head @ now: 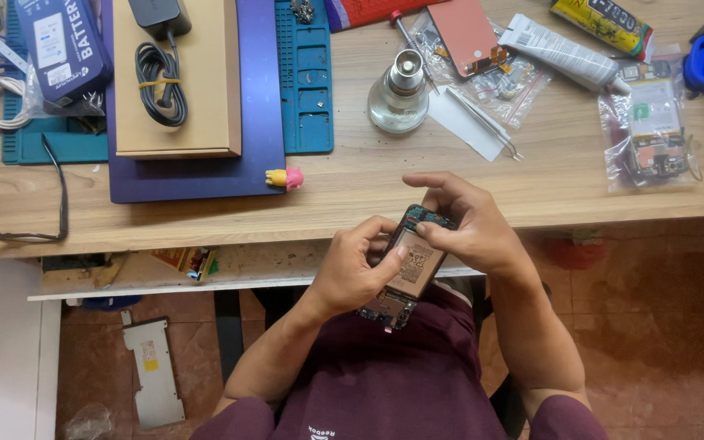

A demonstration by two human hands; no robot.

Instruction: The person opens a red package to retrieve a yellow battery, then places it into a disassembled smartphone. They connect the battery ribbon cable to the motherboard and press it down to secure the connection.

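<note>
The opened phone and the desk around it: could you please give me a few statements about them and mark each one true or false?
1. Both hands hold the opened phone below the desk edge. True: the left hand and right hand grip it over the lap.
2. The phone's back cover is on. False: its battery and circuit board are exposed.
3. A coiled black cable lies on the cardboard box. True.
4. The glass burner sits on the blue mat. False: it stands on the bare wooden desk.
5. The eyeglasses lie at the desk's right end. False: they lie at its left end.
</note>
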